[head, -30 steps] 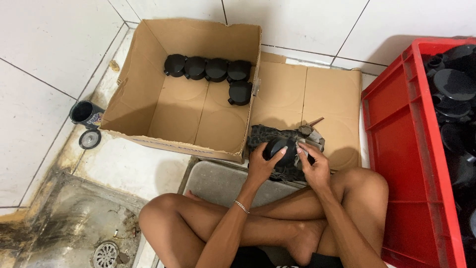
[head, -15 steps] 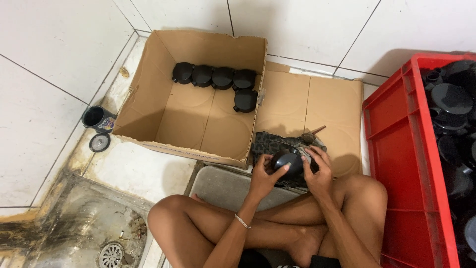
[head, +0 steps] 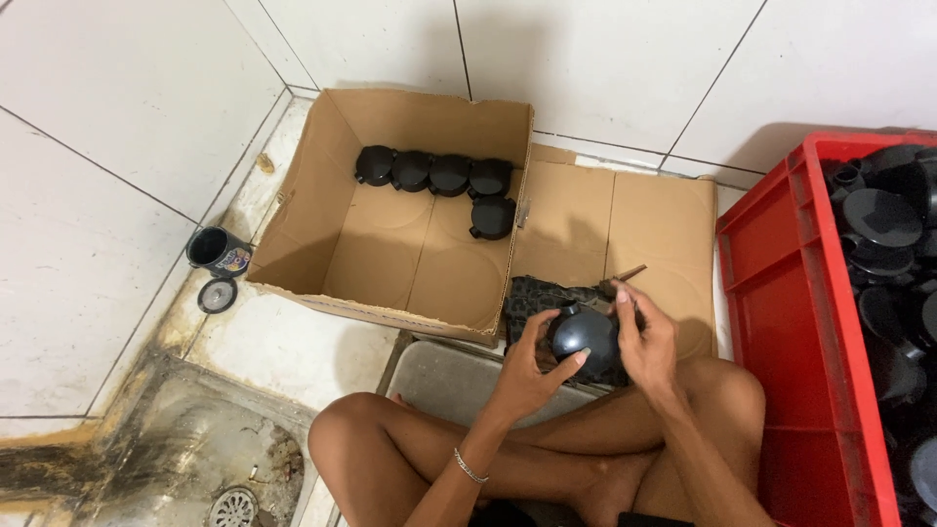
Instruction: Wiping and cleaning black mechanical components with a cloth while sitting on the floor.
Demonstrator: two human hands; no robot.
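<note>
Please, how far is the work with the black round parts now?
Done: five black parts lie in the cardboard box. In hand: the left hand and right hand hold one black round part. Left: many parts fill the red crate.

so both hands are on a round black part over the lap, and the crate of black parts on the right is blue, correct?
Not quite: the crate is red, as the head view shows. The rest holds: left hand and right hand hold the round black part over the lap.
</note>
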